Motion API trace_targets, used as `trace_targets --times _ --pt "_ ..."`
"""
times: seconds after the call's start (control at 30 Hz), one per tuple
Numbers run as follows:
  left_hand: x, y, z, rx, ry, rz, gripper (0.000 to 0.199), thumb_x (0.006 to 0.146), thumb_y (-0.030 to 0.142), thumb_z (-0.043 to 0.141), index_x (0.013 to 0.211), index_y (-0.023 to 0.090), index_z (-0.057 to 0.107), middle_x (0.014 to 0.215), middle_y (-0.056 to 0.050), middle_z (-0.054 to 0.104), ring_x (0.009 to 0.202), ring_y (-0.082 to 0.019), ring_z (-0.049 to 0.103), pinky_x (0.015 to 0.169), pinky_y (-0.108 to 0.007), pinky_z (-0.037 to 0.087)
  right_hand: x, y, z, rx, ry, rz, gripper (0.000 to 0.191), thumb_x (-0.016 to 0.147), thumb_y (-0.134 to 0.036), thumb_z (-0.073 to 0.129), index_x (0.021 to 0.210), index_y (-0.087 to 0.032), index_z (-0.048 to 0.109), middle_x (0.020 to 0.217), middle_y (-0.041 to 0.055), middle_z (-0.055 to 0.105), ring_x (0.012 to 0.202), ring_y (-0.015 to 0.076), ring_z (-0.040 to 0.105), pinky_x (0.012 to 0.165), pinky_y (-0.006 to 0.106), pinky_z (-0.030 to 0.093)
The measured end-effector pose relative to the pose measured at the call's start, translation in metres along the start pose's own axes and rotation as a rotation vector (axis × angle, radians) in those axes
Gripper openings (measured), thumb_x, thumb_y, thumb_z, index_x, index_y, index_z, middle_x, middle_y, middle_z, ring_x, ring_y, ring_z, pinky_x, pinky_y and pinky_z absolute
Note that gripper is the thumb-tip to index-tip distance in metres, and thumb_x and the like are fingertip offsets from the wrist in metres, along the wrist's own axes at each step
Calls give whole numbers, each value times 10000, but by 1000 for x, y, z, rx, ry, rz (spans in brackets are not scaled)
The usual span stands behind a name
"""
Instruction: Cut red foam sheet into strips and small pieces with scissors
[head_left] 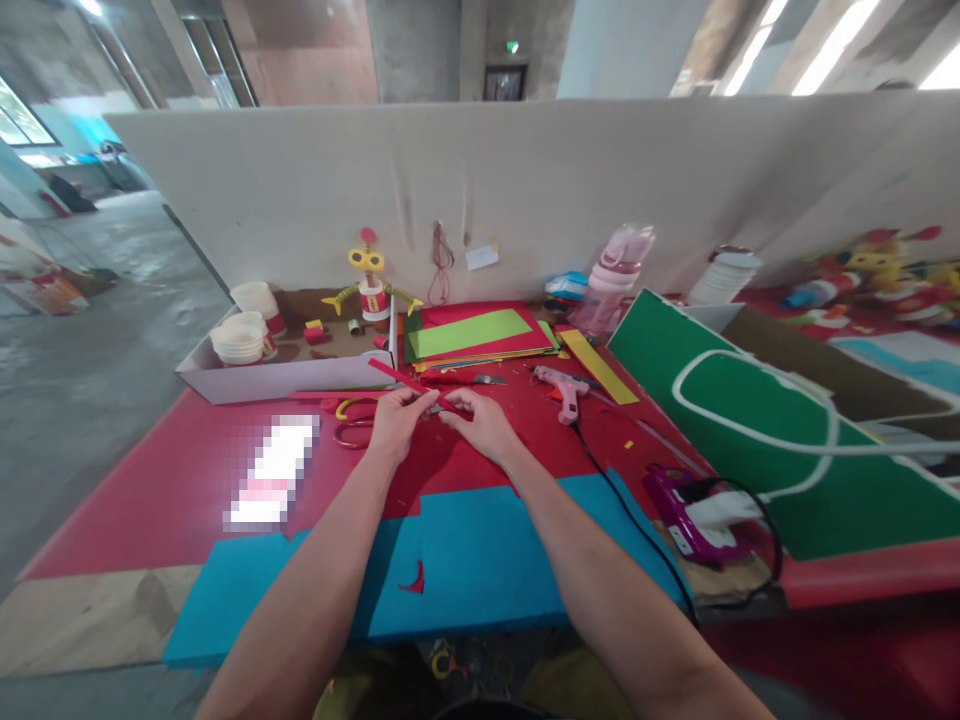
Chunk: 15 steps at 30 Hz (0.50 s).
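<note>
Both hands meet over the middle of the red-covered table, holding a narrow red paper strip (397,373). My left hand (397,420) pinches the strip between thumb and fingers, and its far end sticks out up and to the left. My right hand (480,422) is closed on the strip's other end, which its fingers partly hide. Scissors (352,432) with yellow and red handles lie just left of my left hand. Beyond the hands is a red utility knife (457,378). A pink glue gun (564,390) rests to the right of my right hand.
Blue foam sheets (480,560) cover the table's front edge. At the left, a box (300,378) holds paper cups and a small figure (371,290). Coloured paper (472,335) is stacked behind. A pink bottle (615,280), green board (720,430) and purple power strip (690,515) stand right.
</note>
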<state>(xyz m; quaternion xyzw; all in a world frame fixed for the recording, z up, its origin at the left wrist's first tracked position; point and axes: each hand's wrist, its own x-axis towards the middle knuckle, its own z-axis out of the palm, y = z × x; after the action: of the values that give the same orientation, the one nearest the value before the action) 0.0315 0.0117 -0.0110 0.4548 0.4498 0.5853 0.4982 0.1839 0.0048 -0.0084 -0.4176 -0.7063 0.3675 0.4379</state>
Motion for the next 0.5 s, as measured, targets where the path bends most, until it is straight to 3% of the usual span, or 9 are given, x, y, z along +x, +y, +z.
trace_targets --times 0.07,0.2,0.4,0.5 --pt "3 2 -3 -20 21 10 281 591 366 804 575 145 632 499 21 547 499 -83 459 528 -229 365 0 1 -1 12 52 -18 209 754 -319 645 908 -200 568 923 35 679 859 178 653 806 306 487" --pt "5 5 -6 -60 38 7 288 587 362 805 557 155 607 499 22 545 499 -88 473 547 -238 383 1 3 -2 20 82 -13 192 755 -327 636 849 -212 515 805 1 639 770 164 640 739 287 495" --pt "0 3 -2 41 -81 -6 279 616 361 789 561 151 613 507 14 565 513 -90 481 551 -232 374 0 3 0 61 76 -5 163 772 -344 609 817 -213 524 802 8 641 744 149 625 701 266 499" --pt "1 2 -2 60 -56 14 282 624 361 783 551 153 607 498 15 569 509 -92 482 554 -234 372 0 3 0 28 91 -20 151 776 -340 611 803 -211 538 793 7 643 732 143 614 707 260 490"
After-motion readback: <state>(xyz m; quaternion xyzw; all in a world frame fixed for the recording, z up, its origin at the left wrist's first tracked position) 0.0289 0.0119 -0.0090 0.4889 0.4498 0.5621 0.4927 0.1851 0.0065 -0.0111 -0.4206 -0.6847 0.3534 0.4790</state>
